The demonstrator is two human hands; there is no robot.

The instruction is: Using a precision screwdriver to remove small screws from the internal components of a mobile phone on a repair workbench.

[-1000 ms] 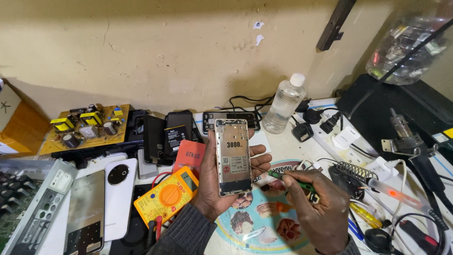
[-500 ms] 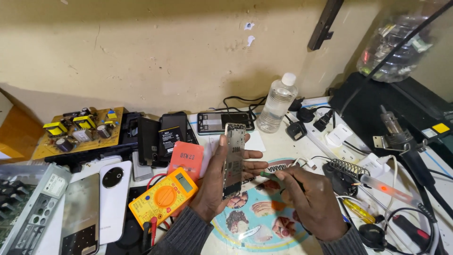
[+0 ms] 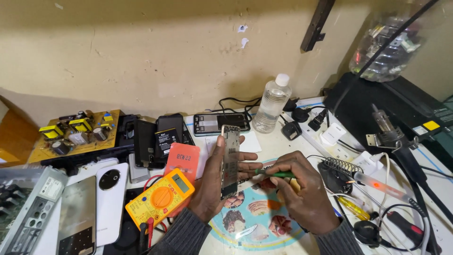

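Head view: the left hand [image 3: 212, 182] was closed around a stripped, silver-grey rectangular phone frame [image 3: 230, 160], held upright and turned nearly edge-on to the camera, thumb along the near edge and fingertips showing behind the far edge, above a round printed mat [image 3: 255, 226] on the white workbench [image 3: 439, 189]. The right hand [image 3: 302, 191] was pinched shut on a slim green-handled screwdriver [image 3: 276, 174], its tip directed at the middle of the frame's right edge; whether the tip touched the frame could not be told. Assessment of hazards: the frame was gripped by its edges only, in mid-air, so sideways pressure from the tool could twist it out of the fingers and drop it onto the crowded bench. A slip of the tip could gouge the exposed board or strike the left fingertips directly behind it. Any small screw released at that height would likely fall and be lost among the clutter. Just left of the left wrist lay a yellow digital multimeter [image 3: 160, 198] with red and black leads, liable to be nudged by the forearm. To the right, a soldering iron [image 3: 377, 185] with an orange glow lay near the right hand among loose cables; a withdrawn elbow or snagged lead could bring it into contact with skin or wiring. A clear plastic bottle [image 3: 271, 104] stood behind, apart from the work.
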